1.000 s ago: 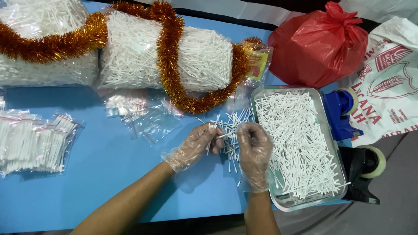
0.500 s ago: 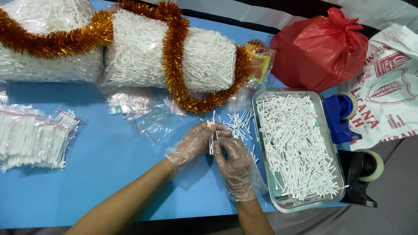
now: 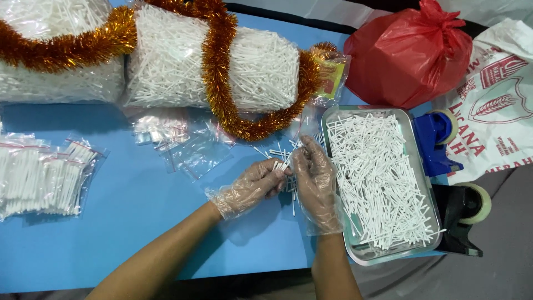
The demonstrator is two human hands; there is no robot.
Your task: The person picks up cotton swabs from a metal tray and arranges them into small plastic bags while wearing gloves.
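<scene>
Right now my left hand [image 3: 252, 186] and my right hand [image 3: 313, 175], both in thin clear plastic gloves, meet over the blue table [image 3: 127, 222], just left of the metal tray [image 3: 363, 253]. My left fingers are curled and pinch a small bunch of white sticks [image 3: 281, 164] at their tips; my right hand is cupped beside them, its fingers bent down onto the same bunch, so both hands are closed on it. A few loose sticks [image 3: 272, 152] lie scattered on the table just above my hands. The tray is heaped with more of the same white sticks. Empty small clear bags [image 3: 189, 147] lie to the upper left of my hands, and filled bags [image 3: 41, 178] sit well apart at the table's left edge. Two big clear sacks of sticks [image 3: 177, 61] lie across the far side, with orange tinsel [image 3: 219, 78] draped over them. A red plastic bag [image 3: 408, 53] sits beyond the tray, and a blue tape dispenser [image 3: 436, 141] stands just to its right.
</scene>
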